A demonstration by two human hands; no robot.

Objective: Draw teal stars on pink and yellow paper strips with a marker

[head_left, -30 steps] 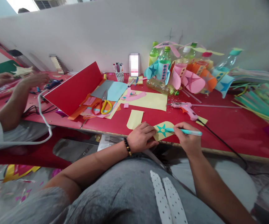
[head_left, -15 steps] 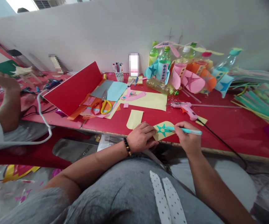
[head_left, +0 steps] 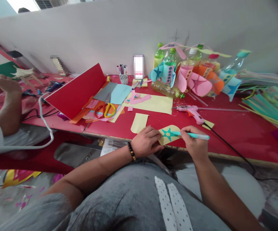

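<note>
My right hand (head_left: 195,143) pinches a turquoise marker (head_left: 198,136), its tip touching a green star on a pale yellow paper cutout (head_left: 174,140). The star is mostly coloured in, with a pale patch at its middle. Along the cutout's left end, my left hand (head_left: 146,141) grips the paper at the table edge, its fingers curled and the thumb below. Just beyond that hand lies a second yellow paper piece (head_left: 139,123) with a rounded end. A pink glue gun (head_left: 192,113) rests on its side past the marker.
Decorated plastic bottles (head_left: 170,69) stand against the wall, one bottle (head_left: 164,89) lying before them. Scissors (head_left: 105,109) lie on coloured paper beside a tilted red board (head_left: 77,91). The glue gun's black cord (head_left: 228,149) crosses the table at right. Another person's hands (head_left: 3,85) are at far left.
The marker tip has shifted very slightly on the star, with my right hand moving a touch to the right. My left hand and the cutout stay in place.
</note>
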